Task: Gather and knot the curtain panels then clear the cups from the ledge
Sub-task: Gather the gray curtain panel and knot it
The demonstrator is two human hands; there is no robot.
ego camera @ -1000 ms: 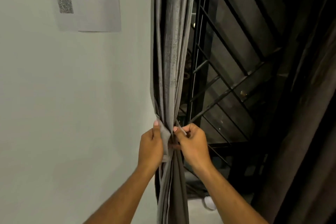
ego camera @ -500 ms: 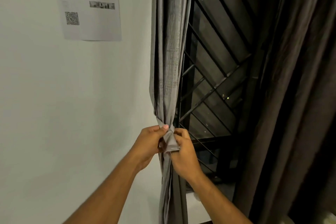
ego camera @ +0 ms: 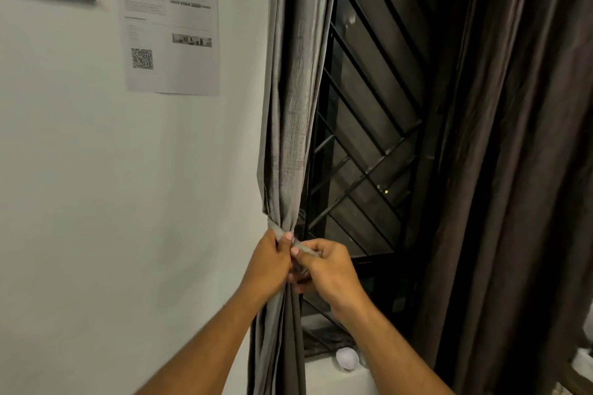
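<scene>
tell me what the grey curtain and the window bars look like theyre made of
Grey curtain: woven cloth, likely a slubby polyester or linen blend; it folds softly, with a faint sheen and streaky weave.
Window bars: probably painted metal; thin, straight, rigid black strips with dull highlights.

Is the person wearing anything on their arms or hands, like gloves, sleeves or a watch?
No. The left hand and right hand are bare, with no gloves, rings or watch in view. Both forearms are uncovered as far as the frame shows; no sleeve edge appears. The fingernails are short and plain.
</scene>
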